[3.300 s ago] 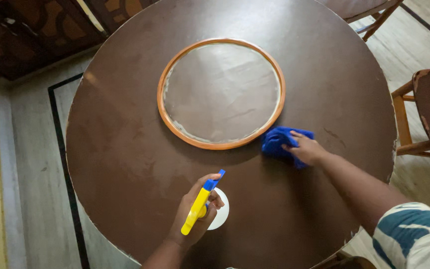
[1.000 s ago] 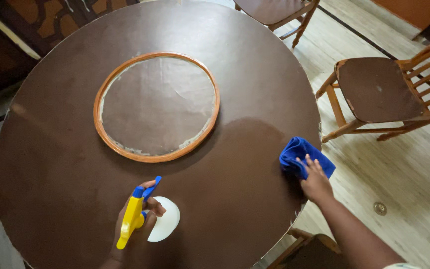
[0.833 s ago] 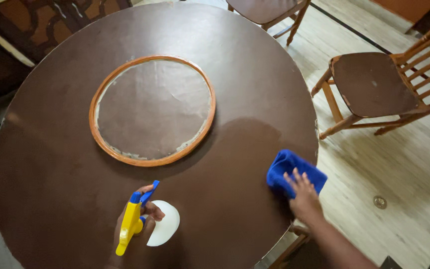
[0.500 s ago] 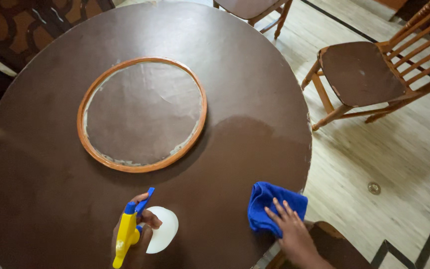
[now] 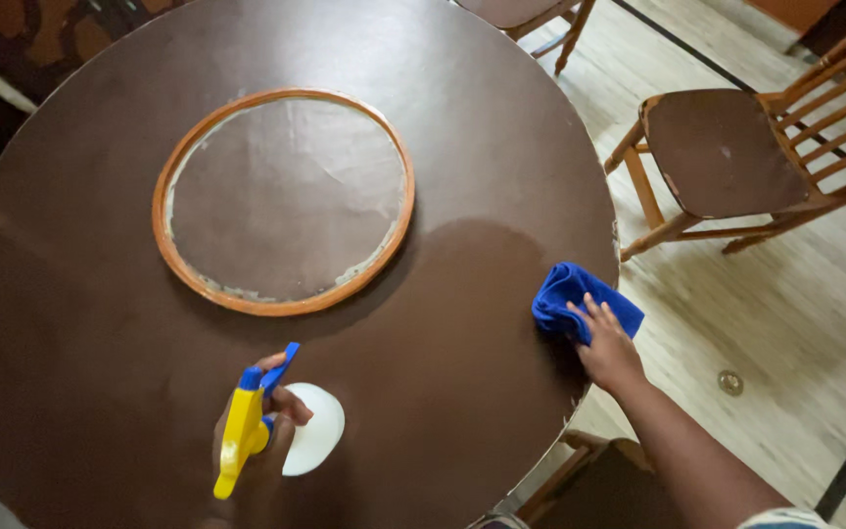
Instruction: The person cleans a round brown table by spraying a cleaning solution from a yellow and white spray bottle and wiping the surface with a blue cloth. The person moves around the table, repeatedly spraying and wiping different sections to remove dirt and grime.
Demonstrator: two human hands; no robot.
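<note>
My right hand point(image 5: 603, 345) presses a folded blue cloth point(image 5: 580, 301) flat against the right edge of the round dark brown table point(image 5: 462, 127). My left hand point(image 5: 258, 423) grips a spray bottle point(image 5: 252, 421) with a yellow and blue trigger head and a white body, held upright near the table's front edge. A round orange-rimmed ring point(image 5: 284, 199) with a brown inset lies in the middle of the tabletop, apart from both hands.
A wooden chair point(image 5: 736, 157) stands on the pale plank floor to the right of the table. Another chair point(image 5: 531, 20) is at the top, and a third chair seat point(image 5: 609, 490) sits under my right arm. A small metal disc point(image 5: 729, 382) lies in the floor.
My right hand slid the blue cloth along the table's right rim, down toward the front edge and then back up to the right side. The spray bottle stayed in my left hand.
</note>
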